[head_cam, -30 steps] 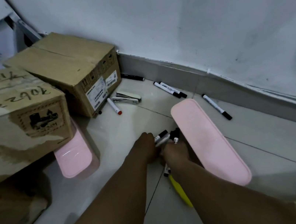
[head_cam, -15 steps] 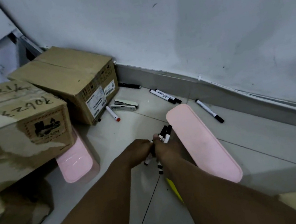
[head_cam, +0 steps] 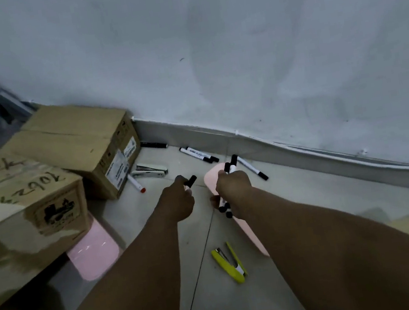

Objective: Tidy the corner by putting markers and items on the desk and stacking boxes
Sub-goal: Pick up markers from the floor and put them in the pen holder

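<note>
Your right hand [head_cam: 234, 186] grips a bundle of markers [head_cam: 229, 169]; your left hand [head_cam: 178, 201] holds one marker [head_cam: 190, 181]. The nearest loose marker [head_cam: 253, 171] lies on the floor just right of your right hand, slanting from upper left down to lower right.

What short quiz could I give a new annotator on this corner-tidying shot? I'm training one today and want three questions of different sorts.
1. True or false: the yellow stapler lies on the floor, in neither hand.
2. Which hand grips the bundle of several black-capped white markers? A. left hand B. right hand C. neither
3. Fill in: the red-tipped white marker lies on the floor beside the brown cardboard ____.

Key: 1 true; 2 B; 3 box. The left hand grips a single black-capped marker.
</note>
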